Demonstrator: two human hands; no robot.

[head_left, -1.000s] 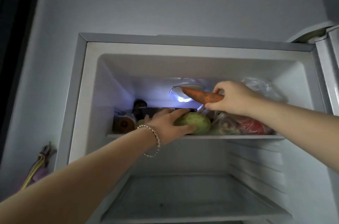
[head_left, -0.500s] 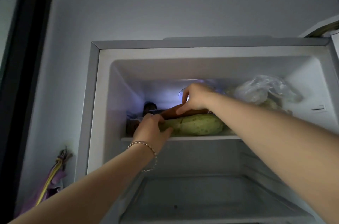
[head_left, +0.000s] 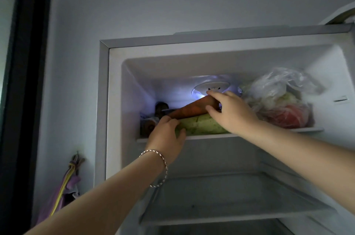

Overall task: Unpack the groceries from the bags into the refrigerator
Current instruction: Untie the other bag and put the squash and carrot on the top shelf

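A tapered orange carrot (head_left: 192, 108) lies atop a pale green squash (head_left: 203, 124) on the top shelf (head_left: 307, 130). The right grip (head_left: 230, 111) pinches the carrot's thick end and the left grip (head_left: 167, 134) clasps the squash (that end hidden). Dark items behind are indistinct.

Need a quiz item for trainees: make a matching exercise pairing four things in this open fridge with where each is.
Things: 1 long orange carrot; 2 pale green oblong gourd; 3 clear plastic bag of vegetables; 4 thin silver chain bracelet.
Places: A left wrist; B right end of the top shelf; C held in the right hand; D shelf's front edge, gripped by the left hand.
Pairs: 1-C, 2-D, 3-B, 4-A.
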